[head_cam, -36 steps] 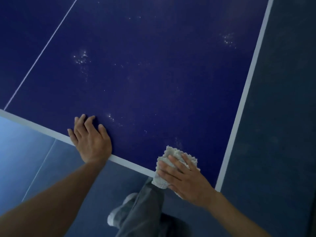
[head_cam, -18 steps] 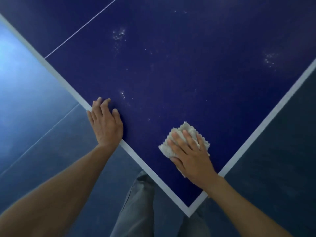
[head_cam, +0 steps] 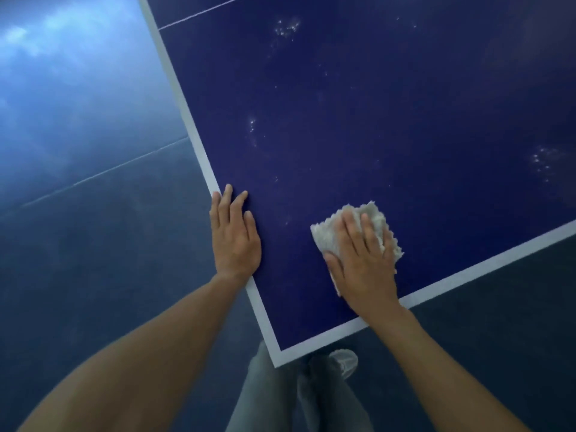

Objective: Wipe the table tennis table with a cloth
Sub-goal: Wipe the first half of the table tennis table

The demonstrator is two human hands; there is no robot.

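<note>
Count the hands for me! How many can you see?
2. The left hand lies flat on the table beside its white edge line; the right hand presses the cloth near the table's corner. No other hands show.

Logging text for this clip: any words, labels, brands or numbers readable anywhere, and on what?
None. The table tennis table shows only white lines and pale specks; the white cloth under the right hand carries no visible label; the shoe below the corner shows no readable print.

cloth (head_cam: 355, 227) on table (head_cam: 405, 104) near corner — under right hand (head_cam: 361, 263), left hand (head_cam: 235, 241) at edge
</note>
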